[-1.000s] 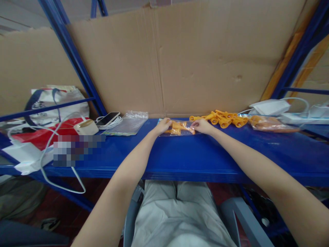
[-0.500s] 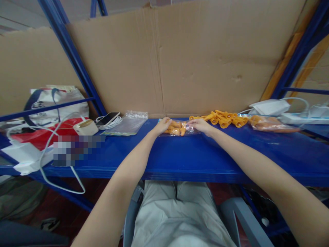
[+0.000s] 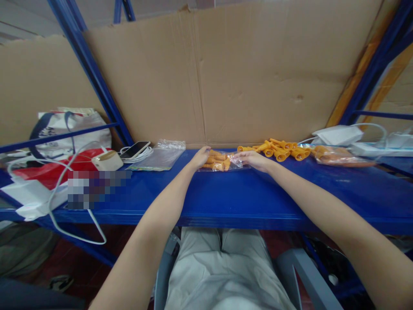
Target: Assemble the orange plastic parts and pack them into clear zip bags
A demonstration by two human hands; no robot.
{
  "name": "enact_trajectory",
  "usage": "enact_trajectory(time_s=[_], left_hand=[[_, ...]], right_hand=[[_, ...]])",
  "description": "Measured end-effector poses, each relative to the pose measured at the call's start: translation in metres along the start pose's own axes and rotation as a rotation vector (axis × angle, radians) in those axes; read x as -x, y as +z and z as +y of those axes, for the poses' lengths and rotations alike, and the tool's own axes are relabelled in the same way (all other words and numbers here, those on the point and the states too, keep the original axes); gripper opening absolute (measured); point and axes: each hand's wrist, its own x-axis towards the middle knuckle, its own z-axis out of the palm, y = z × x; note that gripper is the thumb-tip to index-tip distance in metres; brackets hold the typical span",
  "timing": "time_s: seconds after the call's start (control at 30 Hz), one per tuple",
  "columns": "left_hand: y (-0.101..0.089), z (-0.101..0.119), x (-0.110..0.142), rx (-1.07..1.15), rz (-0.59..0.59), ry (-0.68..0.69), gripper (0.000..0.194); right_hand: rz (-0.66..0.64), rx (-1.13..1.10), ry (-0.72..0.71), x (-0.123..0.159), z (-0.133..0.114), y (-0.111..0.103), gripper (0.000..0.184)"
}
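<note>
Blue metal table (image 3: 232,196), backed by a brown cardboard panel (image 3: 264,82); all places below are given from the clear plastic bag (image 3: 236,165) on the tabletop, which lies flat between the two hands and contains several orange plastic pieces (image 3: 218,163). Left of the bag, nearest first: a stack of flat transparent bags (image 3: 156,157); a smartphone (image 3: 135,150) resting on a coiled white cable (image 3: 144,154); a gold-and-white block (image 3: 107,161); a red bag (image 3: 82,160); a white canvas tote (image 3: 87,129) with dark blue handles, farther back; a white adapter (image 3: 27,191), well apart. Right of the bag: a loose pile of orange flared pieces (image 3: 285,150), its nearest piece just behind the right hand; a second clear bag (image 3: 342,156), filled with orange items; a white box (image 3: 338,135) and a white power strip (image 3: 377,149), farthest out. Left hand (image 3: 200,158): at the bag's left end, fingers bent and drawn together over it; pinch too small to tell. Right hand (image 3: 253,159): at the bag's right end, palm down, fingers extended inward onto the film; whether they pinch it cannot be told. Both forearms reach forward, converging on the bag.
</note>
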Motion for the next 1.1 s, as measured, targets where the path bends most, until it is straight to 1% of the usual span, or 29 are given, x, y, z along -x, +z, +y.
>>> enact_trajectory(time_s=[0.1,0.17,0.23,0.3,0.37,0.47,0.53,0.6,0.73,0.83,0.9,1.1], left_hand=[[0.000,0.000,0.004,-0.021,-0.035,-0.042,0.043],[-0.001,0.001,0.006,-0.079,-0.054,-0.066,0.050],[-0.003,0.003,0.008,-0.150,-0.054,-0.073,0.050],[-0.005,0.005,0.008,-0.208,-0.043,-0.068,0.047],[-0.007,0.007,0.008,-0.254,-0.027,-0.067,0.045],[-0.011,0.007,0.007,-0.307,-0.003,-0.070,0.044],[-0.014,0.007,0.007,-0.333,0.009,-0.083,0.047],[-0.015,0.006,0.008,-0.360,0.015,-0.115,0.050],[-0.017,0.007,0.009,-0.431,0.035,-0.154,0.052],[-0.018,0.008,0.010,-0.453,0.044,-0.153,0.053],[-0.018,0.008,0.010,-0.451,0.046,-0.147,0.055],[-0.020,0.010,0.012,-0.482,0.025,-0.142,0.056]], right_hand=[[-0.022,0.030,-0.013,-0.001,-0.003,0.004,0.023],[0.024,0.094,-0.019,-0.004,-0.003,0.005,0.023],[0.109,0.207,-0.027,-0.010,-0.001,0.002,0.025],[0.222,0.393,-0.053,-0.015,0.004,-0.008,0.027],[0.349,0.609,-0.085,-0.019,0.010,-0.022,0.031],[0.452,0.778,-0.100,-0.019,0.020,-0.046,0.040],[0.444,0.911,-0.101,-0.017,0.026,-0.056,0.047],[0.410,0.998,-0.090,-0.015,0.030,-0.059,0.051],[0.299,1.102,-0.039,-0.013,0.033,-0.049,0.058],[0.182,1.163,0.000,-0.011,0.029,-0.039,0.062],[0.143,1.171,0.014,-0.010,0.025,-0.035,0.062],[0.201,1.190,0.062,-0.005,0.010,-0.028,0.050]])
